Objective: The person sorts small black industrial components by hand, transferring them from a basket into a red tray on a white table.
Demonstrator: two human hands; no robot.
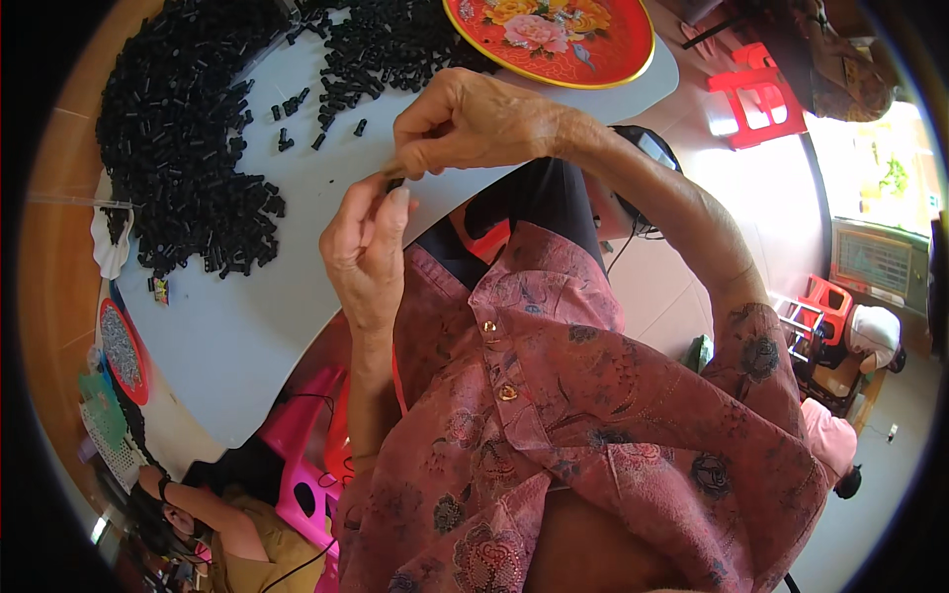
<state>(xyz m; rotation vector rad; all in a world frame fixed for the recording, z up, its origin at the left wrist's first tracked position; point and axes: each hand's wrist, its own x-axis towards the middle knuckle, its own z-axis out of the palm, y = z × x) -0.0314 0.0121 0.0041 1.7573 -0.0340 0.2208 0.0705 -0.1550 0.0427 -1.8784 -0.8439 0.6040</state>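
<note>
My two hands meet over the near edge of a pale table (297, 237). My left hand (366, 252) is closed, thumb and forefinger pinching a small black piece (395, 184) that is mostly hidden by the fingers. Against its fingertips, my right hand (479, 124) is closed with fingers curled; what it grips, if anything, cannot be made out. Big heaps of small black cylindrical parts (178, 128) cover the table's far left, and a few loose parts (285, 140) lie nearer my hands. Beyond my right hand stands a round red flowered tray (613, 49) with small shiny bits on it.
A red dish (123, 351) of small silvery parts sits by the table's left end, near a green perforated basket (104, 420). Another person (242, 539) is at the lower left beside a pink chair (306, 484). Red stools (756, 99) and more people are at right.
</note>
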